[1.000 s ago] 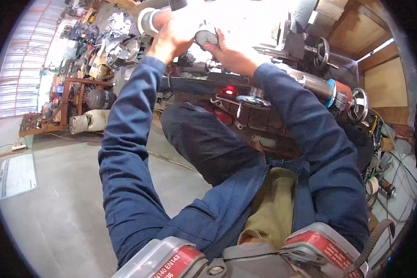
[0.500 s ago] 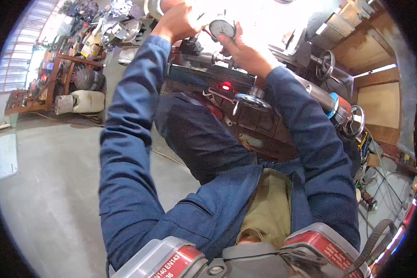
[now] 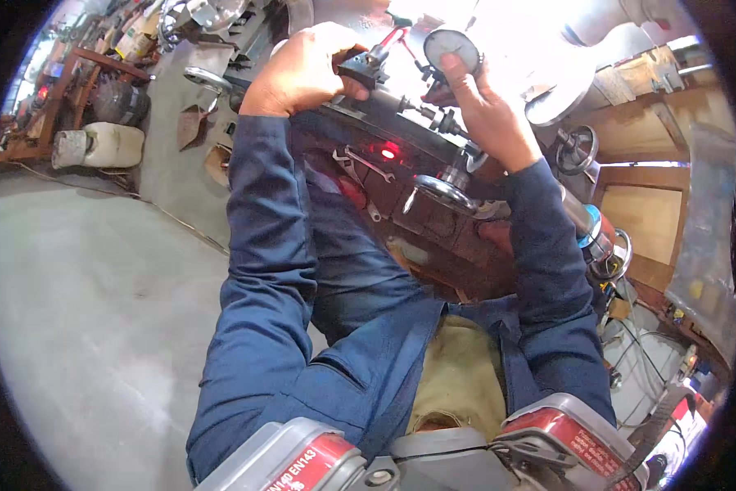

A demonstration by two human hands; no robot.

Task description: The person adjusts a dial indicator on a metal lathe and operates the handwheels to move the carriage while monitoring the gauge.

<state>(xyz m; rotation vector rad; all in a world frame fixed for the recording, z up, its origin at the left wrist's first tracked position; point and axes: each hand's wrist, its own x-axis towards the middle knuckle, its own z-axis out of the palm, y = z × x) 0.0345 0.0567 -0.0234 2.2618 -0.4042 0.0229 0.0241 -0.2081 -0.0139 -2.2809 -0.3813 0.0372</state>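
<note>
My right hand [image 3: 499, 114] holds a round dial indicator [image 3: 452, 51] with a pale face, its thumb across the front. My left hand [image 3: 302, 72] is closed around a dark block [image 3: 361, 69], which looks like the indicator's stand base. A thin red arm [image 3: 390, 41] rises from that block toward the dial. Both hands are over a metalworking machine, above its dark bed [image 3: 384, 119] and a horizontal metal shaft [image 3: 421, 106]. Glare washes out the surface behind the dial. The left fingertips are partly hidden behind the block.
A chrome handwheel [image 3: 446, 193] sticks out below my right hand, and another handwheel [image 3: 577, 150] is farther right. Wrenches [image 3: 368, 168] lie by a red light [image 3: 388, 151]. At far left, a white jug [image 3: 112, 145] stands beside a wooden rack [image 3: 57, 102].
The view has shifted. My left hand has come down onto the dark block and closed around it. My right hand still holds the dial, now farther right in the picture.
</note>
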